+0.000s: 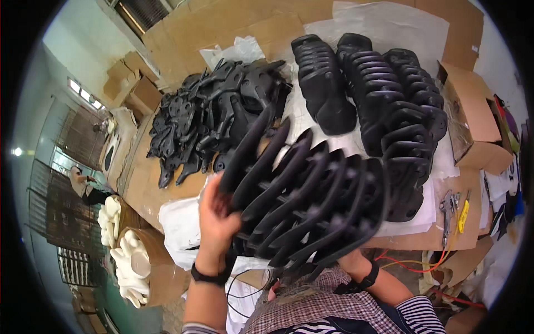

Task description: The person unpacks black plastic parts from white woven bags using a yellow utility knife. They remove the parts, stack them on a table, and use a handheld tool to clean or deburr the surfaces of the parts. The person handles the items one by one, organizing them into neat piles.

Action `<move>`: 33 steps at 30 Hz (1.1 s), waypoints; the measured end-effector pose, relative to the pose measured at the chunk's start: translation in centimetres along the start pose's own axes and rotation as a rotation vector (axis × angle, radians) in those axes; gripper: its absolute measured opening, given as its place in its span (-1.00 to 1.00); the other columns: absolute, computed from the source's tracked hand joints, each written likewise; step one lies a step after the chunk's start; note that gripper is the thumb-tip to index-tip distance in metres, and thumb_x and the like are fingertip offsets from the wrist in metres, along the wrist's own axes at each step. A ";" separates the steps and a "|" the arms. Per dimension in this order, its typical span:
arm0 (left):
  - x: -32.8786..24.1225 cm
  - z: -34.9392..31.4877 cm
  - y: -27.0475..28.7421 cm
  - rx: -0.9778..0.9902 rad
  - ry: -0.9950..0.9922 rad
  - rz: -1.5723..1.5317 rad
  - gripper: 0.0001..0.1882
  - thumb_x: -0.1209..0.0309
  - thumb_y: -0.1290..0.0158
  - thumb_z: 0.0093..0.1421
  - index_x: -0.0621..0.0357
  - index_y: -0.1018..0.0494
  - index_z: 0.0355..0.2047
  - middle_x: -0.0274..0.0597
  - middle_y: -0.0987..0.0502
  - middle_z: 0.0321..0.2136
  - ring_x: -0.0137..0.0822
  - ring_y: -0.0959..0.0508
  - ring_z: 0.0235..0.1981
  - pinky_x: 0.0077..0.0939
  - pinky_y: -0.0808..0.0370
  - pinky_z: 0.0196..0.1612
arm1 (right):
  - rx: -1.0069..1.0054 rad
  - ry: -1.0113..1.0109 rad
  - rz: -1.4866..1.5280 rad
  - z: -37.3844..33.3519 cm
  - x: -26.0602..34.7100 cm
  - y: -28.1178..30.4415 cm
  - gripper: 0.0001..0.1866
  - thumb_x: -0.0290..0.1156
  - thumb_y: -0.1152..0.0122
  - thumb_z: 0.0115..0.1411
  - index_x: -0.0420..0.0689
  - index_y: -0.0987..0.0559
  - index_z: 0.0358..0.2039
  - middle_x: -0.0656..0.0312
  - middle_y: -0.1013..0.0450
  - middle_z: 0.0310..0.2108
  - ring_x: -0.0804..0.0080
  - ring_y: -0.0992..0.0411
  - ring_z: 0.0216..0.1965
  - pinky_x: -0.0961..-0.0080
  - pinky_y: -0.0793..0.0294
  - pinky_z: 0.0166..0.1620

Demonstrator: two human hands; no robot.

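Note:
I hold a fanned stack of black curved plastic parts [311, 200] up close in front of me. My left hand [216, 217] grips the stack's left end, fingers curled on the outermost pieces. My right hand [356, 261] is mostly hidden under the stack's lower right side; only its wrist with a black band shows, and it seems to bear the stack from below. Behind the stack, rows of the same black parts [389, 106] lie nested on white sheets on the cardboard-covered table [222, 28].
A loose heap of black flat parts [206, 117] lies at the table's left. An open cardboard box [473, 117] stands at the right, with hand tools [453, 209] below it. Drums of white moulded pieces [130, 261] stand on the floor at left. A person [83, 186] crouches far left.

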State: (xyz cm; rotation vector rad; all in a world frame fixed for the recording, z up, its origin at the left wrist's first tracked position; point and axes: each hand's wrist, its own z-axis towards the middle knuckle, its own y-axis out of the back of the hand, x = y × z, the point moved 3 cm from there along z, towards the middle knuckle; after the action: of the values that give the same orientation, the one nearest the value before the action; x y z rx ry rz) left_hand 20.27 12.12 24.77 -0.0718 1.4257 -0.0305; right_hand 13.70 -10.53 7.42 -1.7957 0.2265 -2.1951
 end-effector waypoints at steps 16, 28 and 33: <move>17.3 12.5 -13.3 0.184 0.366 -0.119 -0.08 0.18 -0.15 0.09 0.21 0.12 0.31 0.06 -0.18 0.19 -0.16 -0.21 0.19 -0.36 -0.15 0.20 | -0.504 -0.040 -1.250 8.4 -2.8 6.9 0.11 -0.06 -0.37 -0.07 -0.22 0.10 0.31 -0.16 -0.04 0.23 -0.11 0.03 0.26 0.02 0.06 0.23; 18.1 9.9 -15.0 0.156 -0.082 0.374 0.16 0.15 -0.35 -0.19 0.31 0.13 0.27 0.28 0.08 0.25 0.11 0.00 0.28 -0.20 0.03 0.30 | -0.517 0.119 -0.944 6.7 -1.9 12.0 -0.05 -0.35 -0.38 -0.11 -0.28 -0.06 0.24 -0.13 -0.15 0.15 0.00 -0.13 0.18 0.16 -0.14 0.20; 19.9 8.8 -13.5 0.057 -0.055 0.247 0.16 0.10 -0.34 -0.15 0.38 0.14 0.26 0.25 0.05 0.24 0.07 0.00 0.28 -0.23 0.04 0.31 | -0.443 0.429 -0.627 17.3 10.2 8.7 -0.38 -0.52 -0.22 -0.05 -0.24 -0.34 0.09 0.01 -0.34 0.02 0.15 -0.28 0.10 0.32 -0.25 0.14</move>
State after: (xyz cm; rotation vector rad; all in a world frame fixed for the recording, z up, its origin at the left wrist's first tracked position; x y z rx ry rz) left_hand 32.13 -2.33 7.28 0.1497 1.3694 0.1330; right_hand 29.88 -20.92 17.89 -1.7369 0.2861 -3.1891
